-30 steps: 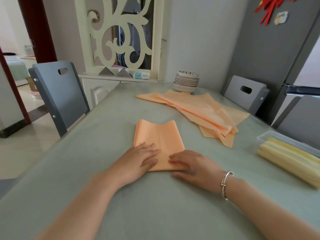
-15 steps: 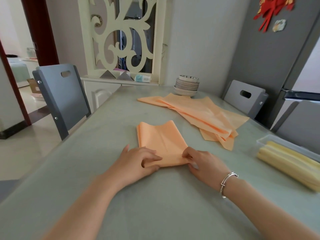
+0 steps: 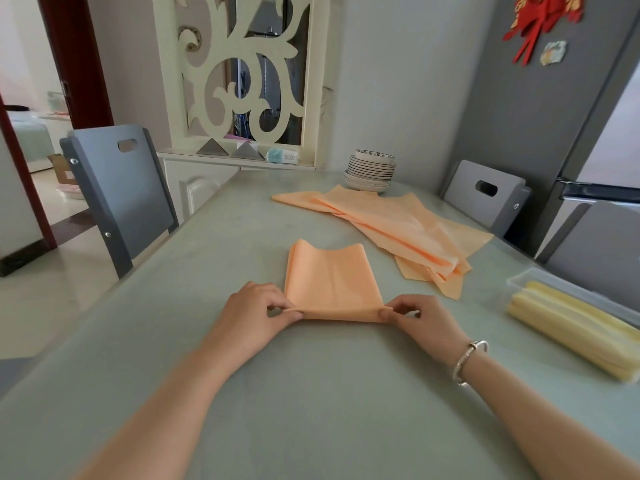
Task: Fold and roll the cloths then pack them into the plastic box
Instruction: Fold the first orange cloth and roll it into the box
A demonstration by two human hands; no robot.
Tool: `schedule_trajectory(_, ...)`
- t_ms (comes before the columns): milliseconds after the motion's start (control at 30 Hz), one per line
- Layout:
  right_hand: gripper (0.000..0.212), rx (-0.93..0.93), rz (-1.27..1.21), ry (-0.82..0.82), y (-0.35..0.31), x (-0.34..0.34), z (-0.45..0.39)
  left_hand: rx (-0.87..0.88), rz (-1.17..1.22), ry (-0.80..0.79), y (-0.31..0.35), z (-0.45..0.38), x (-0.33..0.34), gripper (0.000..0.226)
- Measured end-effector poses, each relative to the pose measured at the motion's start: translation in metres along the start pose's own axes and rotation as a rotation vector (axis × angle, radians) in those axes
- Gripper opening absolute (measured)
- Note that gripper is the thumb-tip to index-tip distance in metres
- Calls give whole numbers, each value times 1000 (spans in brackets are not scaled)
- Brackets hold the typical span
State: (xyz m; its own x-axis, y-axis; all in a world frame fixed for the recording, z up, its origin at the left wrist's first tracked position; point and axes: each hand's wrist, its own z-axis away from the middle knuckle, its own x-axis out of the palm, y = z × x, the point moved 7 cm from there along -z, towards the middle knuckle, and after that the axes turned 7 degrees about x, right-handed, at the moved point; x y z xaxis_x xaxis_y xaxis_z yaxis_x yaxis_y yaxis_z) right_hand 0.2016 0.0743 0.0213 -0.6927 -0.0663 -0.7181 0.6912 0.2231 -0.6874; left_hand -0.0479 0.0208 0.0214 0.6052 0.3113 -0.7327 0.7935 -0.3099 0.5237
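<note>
Two hands are on the near edge of the folded orange cloth (image 3: 332,282), which lies flat on the green-grey table (image 3: 311,393) in front of me. I take this cloth as my landmark. Far to the left of it stands a grey chair (image 3: 117,192), beside the table. At the near left corner of the cloth, my left hand (image 3: 258,311) pinches the edge between thumb and curled fingers. The near edge is turned up a little into a small roll between my two hands. At the near right corner of the cloth, my right hand (image 3: 420,318) pinches the same edge in the same way, and a silver bracelet (image 3: 467,362) is on this wrist. Beyond the cloth and to the right lies a loose pile of orange cloths (image 3: 398,226), not touching it. Behind that pile, farther from the cloth, is a stack of plates (image 3: 370,171) near the wall. Well to the right of the cloth sits the plastic box (image 3: 540,284), with yellow rolled cloths (image 3: 568,323) lying side by side inside it. A second grey chair (image 3: 485,195) stands beyond the box.
</note>
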Motion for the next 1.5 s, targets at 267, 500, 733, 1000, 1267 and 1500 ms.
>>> schedule_trajectory(267,12,130,-8,37,8,4,-12,-329,237,127,-24,0,1,18)
schedule_trajectory(500,7,140,146,75,-2,11,-12,-415,-24,110,-14,-2,5,22)
schedule_trajectory(733,18,-180,483,212,-30,15,-2,-137,-297,189,7,-6,6,20)
schedule_trajectory(1000,19,-392,571,132,-34,16,8,132,-417,171,24,-6,6,14)
schedule_trajectory(1267,23,-269,447,90,-28,13,2,31,-432,35,21,-2,1,27)
schedule_trajectory(1500,3,74,-65,80,5,0,-10,-223,33,137,-4,1,-4,17)
